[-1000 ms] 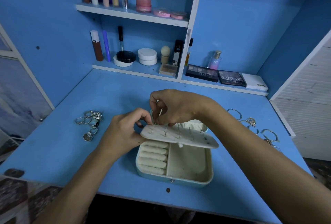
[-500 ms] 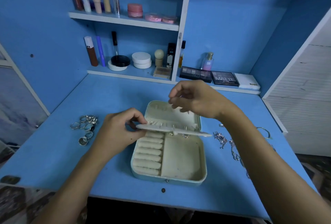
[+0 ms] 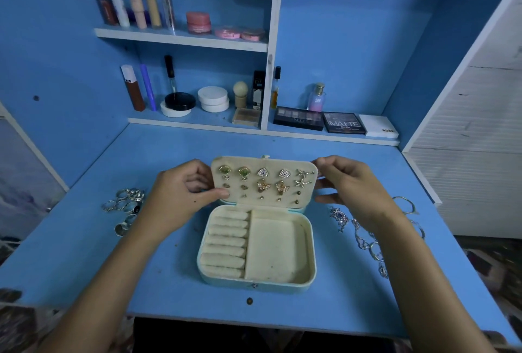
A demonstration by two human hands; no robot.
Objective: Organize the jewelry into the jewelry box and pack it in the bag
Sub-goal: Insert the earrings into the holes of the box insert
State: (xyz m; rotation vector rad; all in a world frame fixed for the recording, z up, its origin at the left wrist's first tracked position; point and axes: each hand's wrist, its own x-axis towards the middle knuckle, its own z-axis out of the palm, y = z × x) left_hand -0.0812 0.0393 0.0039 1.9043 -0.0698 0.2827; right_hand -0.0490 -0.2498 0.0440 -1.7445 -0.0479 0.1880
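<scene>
Single view: your head-worn wide-angle camera looks forward and down from close above the front edge of the blue desk (image 3: 84,254). The open jewelry box (image 3: 278,248) sits centred and near. Your forearms enter from the bottom corners. The shelves (image 3: 180,39) fill the upper frame, farther off, with straight edges bowed by the lens.

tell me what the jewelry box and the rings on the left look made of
Jewelry box: pale teal shell, probably faux leather, with a cream lining that looks like matte velvet or felt, soft rolls, no shine. Rings: silvery metal, judging by bright glints; some seem to hold stones.
</scene>
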